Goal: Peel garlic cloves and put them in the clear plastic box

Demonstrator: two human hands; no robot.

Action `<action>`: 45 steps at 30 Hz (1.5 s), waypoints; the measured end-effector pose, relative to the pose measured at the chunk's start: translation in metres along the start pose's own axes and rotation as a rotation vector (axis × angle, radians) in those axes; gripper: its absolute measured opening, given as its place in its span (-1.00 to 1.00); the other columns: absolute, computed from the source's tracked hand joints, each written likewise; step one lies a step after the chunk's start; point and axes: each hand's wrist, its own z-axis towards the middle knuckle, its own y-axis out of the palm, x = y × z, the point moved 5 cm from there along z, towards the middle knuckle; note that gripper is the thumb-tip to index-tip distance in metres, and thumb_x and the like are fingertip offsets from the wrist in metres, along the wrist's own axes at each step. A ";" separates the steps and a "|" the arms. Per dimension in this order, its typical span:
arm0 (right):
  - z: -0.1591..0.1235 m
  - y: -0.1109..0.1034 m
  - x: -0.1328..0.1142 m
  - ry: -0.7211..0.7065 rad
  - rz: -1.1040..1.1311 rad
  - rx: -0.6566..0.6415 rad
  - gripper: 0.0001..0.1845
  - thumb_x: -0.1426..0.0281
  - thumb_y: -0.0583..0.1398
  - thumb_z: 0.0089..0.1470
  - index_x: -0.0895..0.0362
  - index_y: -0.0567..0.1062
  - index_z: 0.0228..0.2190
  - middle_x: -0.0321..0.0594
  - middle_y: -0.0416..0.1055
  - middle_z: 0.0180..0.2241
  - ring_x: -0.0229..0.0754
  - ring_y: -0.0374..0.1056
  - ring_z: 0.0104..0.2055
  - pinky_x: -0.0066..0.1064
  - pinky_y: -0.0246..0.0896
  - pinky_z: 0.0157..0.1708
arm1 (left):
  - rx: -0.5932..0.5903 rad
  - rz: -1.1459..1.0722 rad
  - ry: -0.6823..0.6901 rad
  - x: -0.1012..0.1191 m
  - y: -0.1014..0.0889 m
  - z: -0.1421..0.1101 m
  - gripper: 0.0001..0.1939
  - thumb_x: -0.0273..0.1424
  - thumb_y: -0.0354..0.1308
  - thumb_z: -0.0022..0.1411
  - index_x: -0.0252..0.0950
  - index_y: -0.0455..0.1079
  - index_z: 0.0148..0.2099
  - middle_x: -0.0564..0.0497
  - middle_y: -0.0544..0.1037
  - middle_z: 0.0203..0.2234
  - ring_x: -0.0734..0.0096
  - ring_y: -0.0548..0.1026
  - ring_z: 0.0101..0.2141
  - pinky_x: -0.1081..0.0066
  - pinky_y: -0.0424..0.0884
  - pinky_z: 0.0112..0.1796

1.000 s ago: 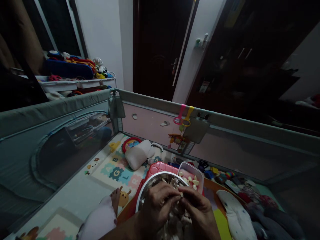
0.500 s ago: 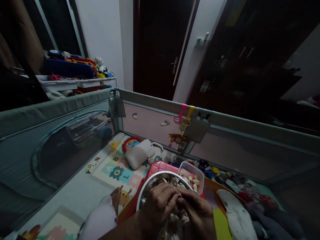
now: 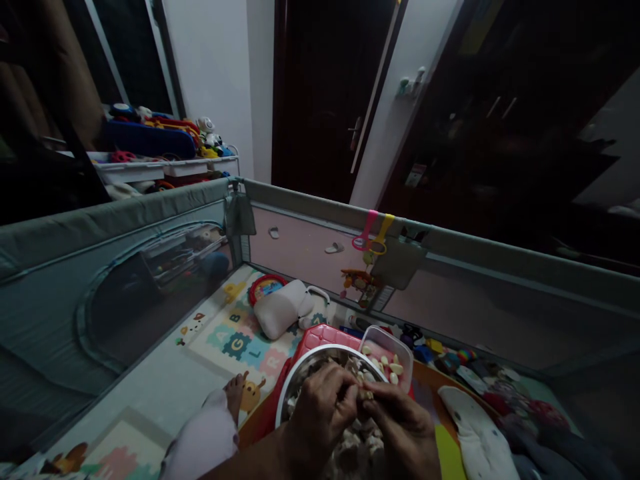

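Over a steel bowl full of garlic and papery skins, my two hands meet with their fingertips pinched together. A small garlic clove shows at the fingertips of my right hand. My left hand has its thumb and forefinger closed at the same spot, against the clove; its other fingers are curled. Behind my right hand, a clear plastic container holds several peeled garlic cloves. Bowl and container stand on a red plastic surface.
A grey-green playpen rail with mesh sides runs round the area. On the patterned mat lie a white bottle-like object and a red round toy. A bare foot rests left of the bowl. Toys and cloths line the right side.
The view has shifted slightly, so the scene sits a little further right. My hands stay together over the bowl; the fingertips have parted a little and the clove shows more clearly.
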 end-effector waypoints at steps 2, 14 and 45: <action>0.003 -0.001 0.006 0.111 0.118 0.025 -0.81 0.36 0.40 -0.27 0.09 0.61 -0.47 -0.20 0.58 -0.47 -0.15 0.47 -0.43 -0.46 0.39 -0.39 | -0.001 0.011 -0.030 -0.002 0.001 -0.001 -0.84 -0.54 -0.06 0.21 -0.34 0.32 -0.38 -0.03 0.47 -0.53 0.39 0.47 -0.47 0.49 0.32 -0.42; 0.016 -0.017 0.006 0.256 0.379 0.118 -0.64 0.28 0.46 -0.40 0.06 0.59 -0.43 -0.28 0.55 -0.43 -0.27 0.41 -0.52 -0.51 0.35 -0.51 | -0.131 0.159 -0.032 -0.014 0.004 -0.002 -0.88 -0.51 0.06 0.15 -0.34 0.32 -0.44 -0.02 0.46 -0.55 0.32 0.44 -0.49 0.42 0.31 -0.46; -0.002 -0.002 -0.003 -0.529 -0.555 -0.165 -0.54 0.52 0.19 -0.04 -0.13 0.51 -0.10 -0.24 0.56 -0.21 -0.09 0.49 -0.22 -0.38 0.42 -0.26 | -0.150 -0.050 0.053 -0.003 0.001 -0.001 -0.75 -0.47 -0.04 0.29 -0.34 0.44 -0.36 -0.07 0.57 -0.47 0.34 0.52 -0.40 0.45 0.43 -0.34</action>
